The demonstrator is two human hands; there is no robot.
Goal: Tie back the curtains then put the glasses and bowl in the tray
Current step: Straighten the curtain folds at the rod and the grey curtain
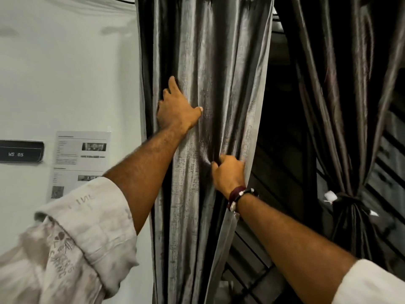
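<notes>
Rolled cream sleeves (87, 233) frame both arms. Shiny grey satin curtain (219, 73) is pressed by the left hand (177, 108), fingers (174, 84) spread; its hem beside them is pinched by the right hand (229, 172).

White wall (65, 73); dark rectangular label plate reading "WS 05" (20, 152); taped printed paper sheet (80, 163), text illegible; possibly slatted window grille (252, 260).

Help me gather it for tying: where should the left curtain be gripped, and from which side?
Probably at the left curtain's loose inner edge, coming from the window-gap side, where the right hand already pinches the hem. That edge hangs free, so folds bunch toward the left hand lying flat on them; the right curtain is tied at similar height.
</notes>
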